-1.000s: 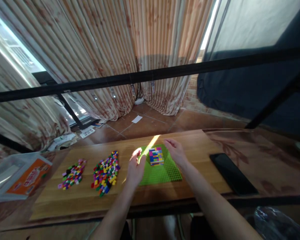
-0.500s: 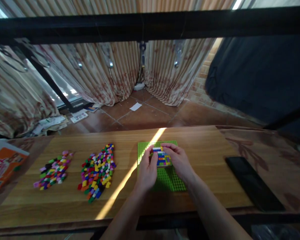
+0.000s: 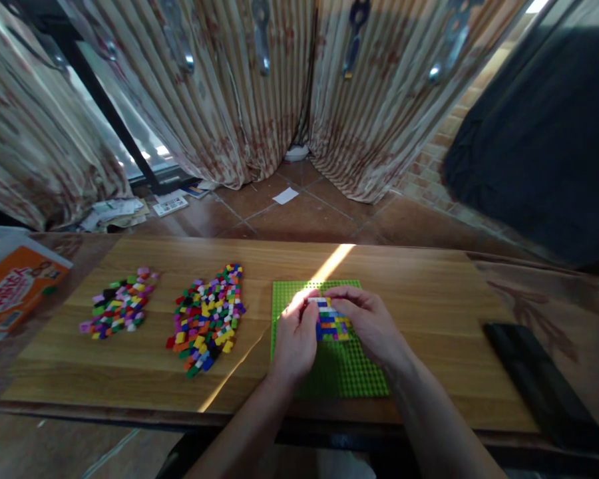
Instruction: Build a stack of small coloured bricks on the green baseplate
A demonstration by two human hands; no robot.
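A small multicoloured brick block (image 3: 330, 321) stands on a green baseplate (image 3: 329, 372) on the wooden table. My left hand (image 3: 295, 336) grips the block's left side with curled fingers. On the block's right side and top edge my right hand (image 3: 372, 324) is wrapped round it. Both hands hide part of the block. Left of the baseplate lies a large pile of loose coloured bricks (image 3: 208, 318). A smaller pile (image 3: 118, 311) lies further left.
An orange box (image 3: 14, 286) sits at the table's left end. A black phone (image 3: 539, 386) lies at the right near the front edge. Curtains and a tiled floor with papers are beyond the table's far edge.
Both hands have closed in on the brick block, from open beside it to gripping it. The view has tilted down, and the black bar has left the picture.
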